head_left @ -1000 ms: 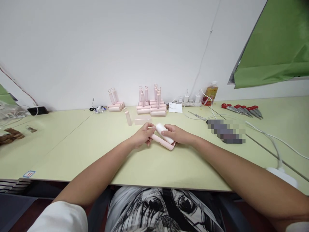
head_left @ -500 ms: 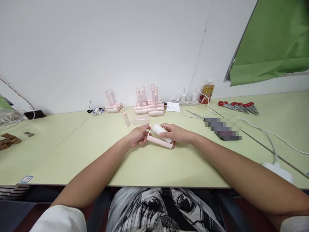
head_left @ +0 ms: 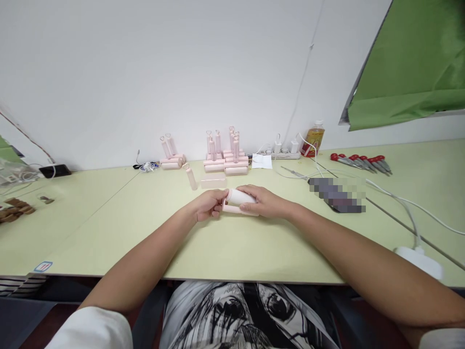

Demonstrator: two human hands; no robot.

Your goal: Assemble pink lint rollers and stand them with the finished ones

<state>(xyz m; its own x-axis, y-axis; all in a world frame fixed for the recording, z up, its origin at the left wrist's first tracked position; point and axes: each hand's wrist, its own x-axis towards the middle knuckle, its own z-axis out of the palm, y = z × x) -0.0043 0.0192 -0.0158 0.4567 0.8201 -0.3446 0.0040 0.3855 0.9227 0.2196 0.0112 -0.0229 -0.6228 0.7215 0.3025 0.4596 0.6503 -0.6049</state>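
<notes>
My left hand [head_left: 209,205] pinches the left end of a pink lint roller frame [head_left: 232,209] over the front middle of the table. Wrapped round its right end, my right hand [head_left: 268,202] grips a white adhesive roll [head_left: 240,197] and touches the frame. The roll lies nearly parallel to the frame's long bar; its right end is hidden by my fingers. Just beyond my hands lies a translucent pale pink cover [head_left: 213,182]. A pink handle [head_left: 191,178] with a loop stands left of that cover.
Several pink lint rollers [head_left: 236,167] with upright handles are grouped by the wall, others [head_left: 172,164] further left. A power strip [head_left: 286,155], a bottle [head_left: 314,139], red-ended tools [head_left: 363,162], a blurred dark object [head_left: 334,195] and a white charger [head_left: 419,261] with cables occupy the right.
The white roll has swung from a slant to nearly in line with the frame, its left end now at the frame's left end. The frame has levelled out. Both hands stay on the parts.
</notes>
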